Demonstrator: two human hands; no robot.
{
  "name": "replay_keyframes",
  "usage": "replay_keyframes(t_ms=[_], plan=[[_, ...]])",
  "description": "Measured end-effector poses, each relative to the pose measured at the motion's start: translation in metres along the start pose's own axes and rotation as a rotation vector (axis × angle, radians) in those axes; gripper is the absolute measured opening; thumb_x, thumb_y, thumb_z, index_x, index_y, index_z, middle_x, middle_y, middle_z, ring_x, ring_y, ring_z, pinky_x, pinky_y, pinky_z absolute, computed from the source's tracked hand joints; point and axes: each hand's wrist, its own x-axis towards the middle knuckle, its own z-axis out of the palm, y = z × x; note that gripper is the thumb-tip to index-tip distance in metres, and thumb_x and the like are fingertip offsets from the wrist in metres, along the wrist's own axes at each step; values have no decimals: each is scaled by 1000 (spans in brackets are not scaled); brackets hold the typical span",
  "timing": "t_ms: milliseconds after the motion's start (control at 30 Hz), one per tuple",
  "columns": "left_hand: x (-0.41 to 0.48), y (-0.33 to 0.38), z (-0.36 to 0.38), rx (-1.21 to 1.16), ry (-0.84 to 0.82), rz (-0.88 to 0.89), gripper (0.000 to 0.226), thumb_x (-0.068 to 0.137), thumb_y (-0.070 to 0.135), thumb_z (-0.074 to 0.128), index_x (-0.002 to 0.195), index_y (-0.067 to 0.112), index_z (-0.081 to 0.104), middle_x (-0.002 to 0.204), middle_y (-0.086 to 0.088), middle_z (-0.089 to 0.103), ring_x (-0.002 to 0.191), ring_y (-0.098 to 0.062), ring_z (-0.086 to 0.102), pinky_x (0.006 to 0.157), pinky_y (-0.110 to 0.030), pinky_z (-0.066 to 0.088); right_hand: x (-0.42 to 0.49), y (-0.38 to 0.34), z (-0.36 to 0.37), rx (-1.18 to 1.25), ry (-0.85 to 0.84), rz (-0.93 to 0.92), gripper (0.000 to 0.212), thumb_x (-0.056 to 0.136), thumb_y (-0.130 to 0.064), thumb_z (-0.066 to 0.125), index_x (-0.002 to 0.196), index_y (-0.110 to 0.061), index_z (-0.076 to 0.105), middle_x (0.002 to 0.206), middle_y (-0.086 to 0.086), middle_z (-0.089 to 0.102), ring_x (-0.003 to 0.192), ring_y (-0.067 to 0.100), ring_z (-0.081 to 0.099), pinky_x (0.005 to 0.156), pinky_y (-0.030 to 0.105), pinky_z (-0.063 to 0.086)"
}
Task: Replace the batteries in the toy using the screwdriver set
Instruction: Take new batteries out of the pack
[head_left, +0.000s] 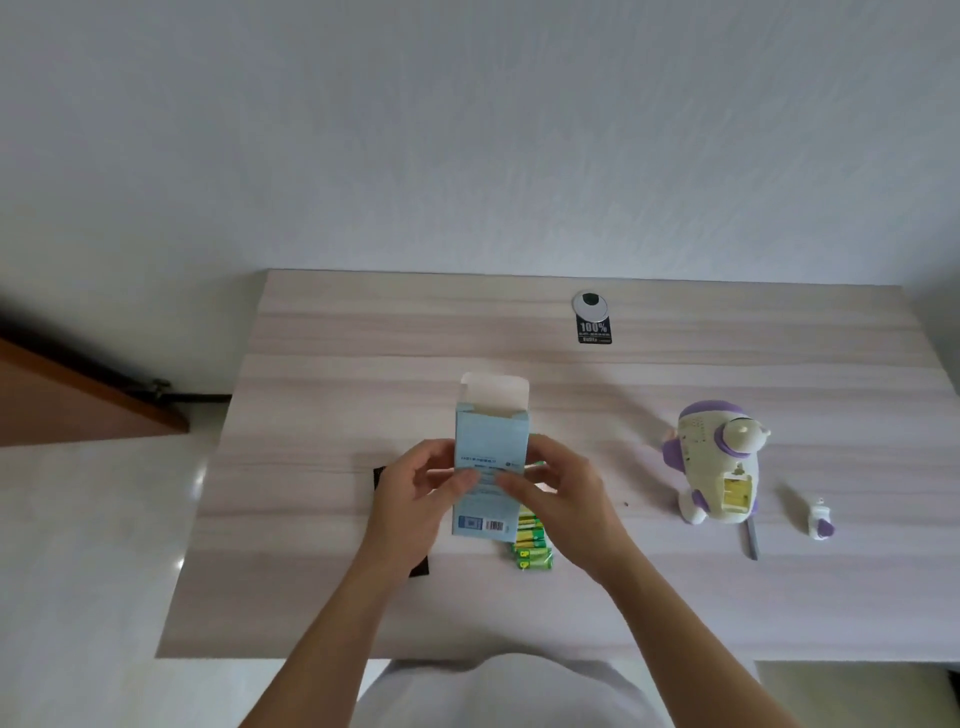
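Both hands on the pale blue carton, held just above the worktop: left hand and right hand each pinch a long side, thumbs curled onto the near face. The top flap stands open, pointing away from the person. Risk: tip the carton and whatever is inside slides out unchecked. The thin card would also buckle under a hard squeeze. The batteries lie in a loose row under the carton's right edge. They are smooth, glossy green-and-yellow cylinders, likely to roll if a wrist brushes them, and spent and fresh cells could then be mixed. A green glint by the right fingers may be another cell; cannot tell. The toy lies well to the right, a rounded cream plastic body with purple trim. Its battery bay is open and shows yellow inside; whether cells sit in it is unclear. The small cream-and-purple cover rests apart from it, further right. The slim grey screwdriver lies just below the toy. Both are easy to knock off or lose. A flat black item lies partly hidden under the left forearm. The worktop is a pale, matt wood-grain laminate.
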Motion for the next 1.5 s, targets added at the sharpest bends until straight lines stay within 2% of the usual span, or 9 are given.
replay_keyframes(t_ms=[200,367,467,567,700,967,1167,1367,1500], plan=[[19,-62,-5,42,18,-232,17,91,1,68,102,13,69,104,-8,73,90,-20,74,81,-40,62,13,60,32,17,33,281,25,91,-15,70,115,-20,68,99,-1,68,89,23,73,75,42,63],[34,-95,-5,211,34,-283,20,91,7,70,110,13,69,105,-4,72,97,-24,72,83,-46,62,24,92,52,-19,99,391,27,90,-14,72,115,-15,64,97,-4,67,83,17,71,65,22,59],[35,-103,-5,298,18,-231,29,93,10,68,122,12,67,107,2,72,93,-13,70,81,-36,62,28,101,61,-65,170,435,23,89,-17,74,110,-17,65,92,-9,68,80,11,70,60,14,55],[32,-105,-6,405,2,-153,31,94,10,66,124,14,68,104,6,69,84,4,64,74,-9,53,32,104,68,-167,246,436,20,87,-19,76,107,-16,70,87,-9,69,78,9,68,58,7,48],[29,-111,-7,447,19,-127,33,95,14,63,128,17,66,114,-6,67,93,-8,65,86,-32,59,33,104,79,-273,260,420,18,89,-23,74,105,-16,75,92,-6,75,83,12,72,62,15,55],[26,-112,-9,497,-4,-146,34,98,15,60,133,16,61,115,-2,58,101,-10,62,74,-20,59,30,105,89,-422,293,398,12,88,-26,73,98,-19,77,89,-4,76,75,12,69,64,27,59],[25,-109,-10,521,-12,-154,34,98,13,58,132,18,61,115,-4,57,102,-13,63,73,-39,64,31,104,89,-468,290,394,14,88,-24,74,95,-12,74,92,0,75,74,15,67,57,19,53],[28,-106,-13,553,-14,-127,34,98,8,57,131,12,58,125,-1,58,102,-6,57,62,-5,48,22,101,77,-404,296,308,20,85,-21,78,100,-10,72,93,3,74,82,15,68,74,29,59],[30,-98,-9,575,0,-52,35,96,5,58,131,7,58,125,-3,60,106,-9,57,88,-23,52,8,97,53,-412,340,208,8,83,-19,78,86,-14,74,79,-1,74,72,15,67,69,25,52]])
